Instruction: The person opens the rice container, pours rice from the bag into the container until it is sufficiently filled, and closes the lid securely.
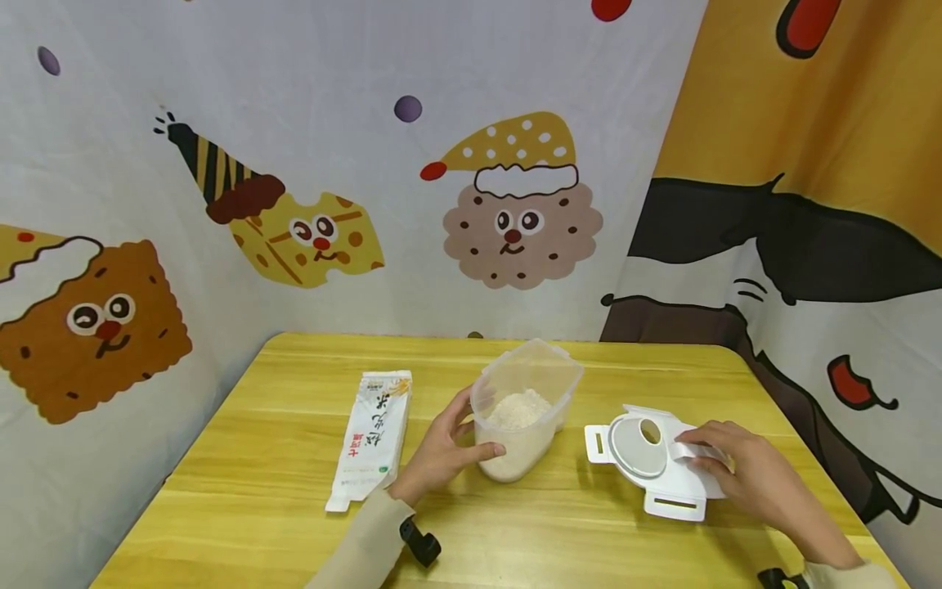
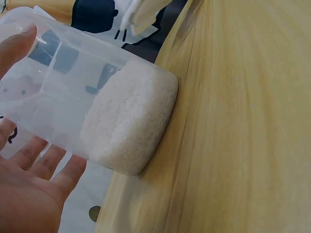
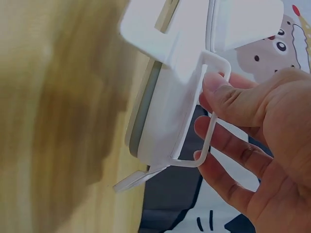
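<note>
In the head view a clear plastic container, partly filled with white rice, stands at mid-table. My left hand holds it from the left, thumb on the near side and fingers round the far side. The left wrist view shows the rice heaped unevenly in the container's base. To the right, my right hand grips the looped handle of a white lid with a round pour opening and side latches. In the right wrist view, thumb and fingers close round the handle.
A white printed packet, flattened and marked with dark and red characters, lies left of the container on the wooden table. Behind the table hangs a cartoon-printed cloth. Black bands circle both wrists.
</note>
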Available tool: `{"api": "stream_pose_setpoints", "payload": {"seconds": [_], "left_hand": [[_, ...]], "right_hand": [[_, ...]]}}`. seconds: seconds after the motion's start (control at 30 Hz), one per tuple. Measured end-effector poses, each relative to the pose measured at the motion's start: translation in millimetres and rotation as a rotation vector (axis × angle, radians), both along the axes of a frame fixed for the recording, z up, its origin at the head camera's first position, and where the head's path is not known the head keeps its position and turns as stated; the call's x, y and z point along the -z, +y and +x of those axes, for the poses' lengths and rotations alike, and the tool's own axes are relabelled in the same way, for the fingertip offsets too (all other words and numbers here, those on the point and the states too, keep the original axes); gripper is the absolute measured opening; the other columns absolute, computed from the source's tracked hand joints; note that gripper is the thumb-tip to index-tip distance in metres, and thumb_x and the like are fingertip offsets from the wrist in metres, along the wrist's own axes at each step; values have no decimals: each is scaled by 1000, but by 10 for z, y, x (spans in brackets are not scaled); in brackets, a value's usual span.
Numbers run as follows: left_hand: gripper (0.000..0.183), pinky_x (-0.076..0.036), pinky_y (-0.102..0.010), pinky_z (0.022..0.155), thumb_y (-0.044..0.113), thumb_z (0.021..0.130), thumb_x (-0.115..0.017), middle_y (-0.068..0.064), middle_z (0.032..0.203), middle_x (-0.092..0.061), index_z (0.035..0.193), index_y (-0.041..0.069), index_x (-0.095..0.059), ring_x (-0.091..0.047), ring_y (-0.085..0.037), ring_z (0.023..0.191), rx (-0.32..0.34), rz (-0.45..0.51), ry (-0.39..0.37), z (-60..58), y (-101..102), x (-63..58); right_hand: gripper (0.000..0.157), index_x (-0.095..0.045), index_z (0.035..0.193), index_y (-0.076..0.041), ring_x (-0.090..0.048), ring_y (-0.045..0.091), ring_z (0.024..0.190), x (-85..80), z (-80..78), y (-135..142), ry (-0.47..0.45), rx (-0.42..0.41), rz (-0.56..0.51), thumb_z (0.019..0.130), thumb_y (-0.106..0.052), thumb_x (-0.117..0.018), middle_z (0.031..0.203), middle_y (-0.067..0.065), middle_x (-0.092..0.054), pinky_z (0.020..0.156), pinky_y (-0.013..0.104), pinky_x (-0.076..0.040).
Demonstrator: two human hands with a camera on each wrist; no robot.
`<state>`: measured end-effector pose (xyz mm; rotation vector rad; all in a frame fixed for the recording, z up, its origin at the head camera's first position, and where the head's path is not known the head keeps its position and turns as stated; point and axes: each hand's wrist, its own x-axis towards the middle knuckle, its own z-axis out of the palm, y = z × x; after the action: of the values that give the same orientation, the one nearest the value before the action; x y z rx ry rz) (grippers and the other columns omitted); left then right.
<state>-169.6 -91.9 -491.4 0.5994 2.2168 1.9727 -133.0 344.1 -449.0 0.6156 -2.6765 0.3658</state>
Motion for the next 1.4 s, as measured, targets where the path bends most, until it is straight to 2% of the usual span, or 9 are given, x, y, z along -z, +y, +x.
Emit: {"api": "stream_pose_setpoints", "payload": {"seconds": [0.13,0.27,0.4,0.47,0.67,0.8,1.07,1.27,1.4], "left_hand": [[88,-40,-45,120,20,84,-87,9,158,-46,155,38,-38,-42,-15,147,2,2,-1,-4,4,-1],[88,-40,-46,119,20,84,-87,9,158,-46,156,38,-38,-42,-16,147,5,2,-1,-4,4,-1],[88,-39,-47,119,21,84,-87,7,159,-46,156,37,-38,-42,-16,147,8,7,2,-1,3,-9],[88,-39,-47,119,21,84,-87,7,159,-46,156,36,-38,-42,-17,148,11,10,5,1,1,-13],[88,-40,-48,119,22,85,-86,6,160,-45,157,36,-37,-42,-18,148,16,13,9,0,-7,-10],[88,-39,-48,119,21,84,-86,7,159,-46,156,37,-37,-42,-17,147,14,13,4,-9,-14,4],[89,-40,-49,119,20,85,-86,6,159,-45,156,38,-37,-43,-19,147,14,21,-2,-6,-17,13],[88,-40,-48,119,22,85,-86,5,160,-45,157,36,-37,-43,-21,147,8,21,-1,2,-10,12],[89,-41,-47,119,23,84,-86,5,160,-45,157,35,-37,-42,-21,148,3,15,-4,6,-8,14]], "right_hand": [[45,-76,104,-27,-64,8,87,-88,-8,3,25,3,-34,68,-4,-91,99,-11,-73,71,21,-55],[48,-76,104,-27,-63,6,86,-168,-36,-3,73,-28,-71,67,-2,-91,98,-10,-74,73,6,-47],[51,-76,105,-25,-63,6,88,-273,-76,-25,112,-60,-102,64,1,-91,99,-7,-75,79,-2,-40],[52,-76,106,-25,-62,5,89,-330,-92,-44,119,-67,-110,64,2,-91,101,-6,-75,82,-3,-39],[52,-75,108,-27,-54,1,82,-502,-144,-141,111,-64,-101,67,1,-91,99,-9,-73,75,3,-39],[52,-76,109,-27,-58,4,85,-607,-189,-222,113,-67,-113,68,1,-90,102,-7,-75,77,3,-39],[55,-76,111,-30,-61,6,99,-824,-293,-409,126,-136,-139,70,4,-89,109,-5,-76,87,2,-39],[55,-77,112,-29,-58,4,91,-960,-403,-580,125,-205,-145,70,5,-88,104,-11,-72,82,3,-41],[53,-77,111,-28,-60,4,93,-1037,-472,-683,137,-235,-131,71,6,-88,105,-13,-72,82,2,-42]]}}
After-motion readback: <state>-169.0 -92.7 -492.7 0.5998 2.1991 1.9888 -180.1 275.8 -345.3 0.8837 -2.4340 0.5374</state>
